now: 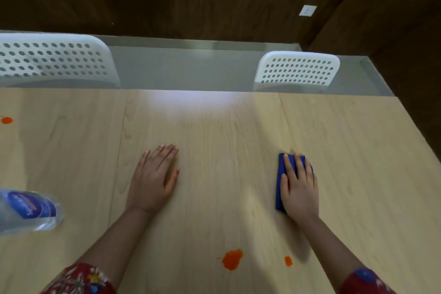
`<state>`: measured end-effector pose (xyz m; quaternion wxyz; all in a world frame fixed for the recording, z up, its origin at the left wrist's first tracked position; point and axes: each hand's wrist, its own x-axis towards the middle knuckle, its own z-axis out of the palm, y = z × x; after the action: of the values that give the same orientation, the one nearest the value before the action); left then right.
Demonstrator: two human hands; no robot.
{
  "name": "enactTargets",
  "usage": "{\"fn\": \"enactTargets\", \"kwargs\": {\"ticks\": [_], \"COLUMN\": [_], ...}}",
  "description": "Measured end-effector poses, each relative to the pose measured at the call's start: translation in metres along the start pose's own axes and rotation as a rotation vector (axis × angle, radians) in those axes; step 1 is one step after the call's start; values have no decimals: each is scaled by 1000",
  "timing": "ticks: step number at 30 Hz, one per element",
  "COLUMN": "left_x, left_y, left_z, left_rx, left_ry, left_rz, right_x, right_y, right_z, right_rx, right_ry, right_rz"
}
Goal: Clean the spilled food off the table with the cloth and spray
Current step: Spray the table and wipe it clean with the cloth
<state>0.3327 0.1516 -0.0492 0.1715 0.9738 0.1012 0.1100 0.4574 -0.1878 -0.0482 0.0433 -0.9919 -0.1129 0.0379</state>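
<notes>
Orange spill [232, 259] nearest; right grip [299, 188] flat on blue cloth [281, 164], left grip [154, 179] flat on table [214, 126].

The pale wood-grain table [214, 126] fills the lower frame. A blue cloth [280, 169] lies right of centre under the flat right hand [299, 188]. The left hand [154, 179] rests flat at centre. A clear spray bottle [28, 210] (blurred) sits at lower left. Orange spills mark the wood: a blob [232, 259] and a small spot [288, 261] at bottom centre, and another spot [6, 120] at the left edge.
</notes>
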Motion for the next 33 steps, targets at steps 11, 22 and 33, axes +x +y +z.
{"fn": "enactTargets", "kwargs": {"ticks": [11,22,33], "left_x": [-13,-115,-111], "left_y": [1,-61,-62], "left_z": [-13,-44,-38], "left_rx": [-56,34,36], "left_ry": [28,26,93], "left_rz": [-118,-383,-327], "right_x": [24,82,88], "right_y": [-123,-186,-179], "right_z": [14,11,13], "right_rx": [63,63,21], "right_ry": [-14,16,1], "right_rz": [-600,-356,-390]}}
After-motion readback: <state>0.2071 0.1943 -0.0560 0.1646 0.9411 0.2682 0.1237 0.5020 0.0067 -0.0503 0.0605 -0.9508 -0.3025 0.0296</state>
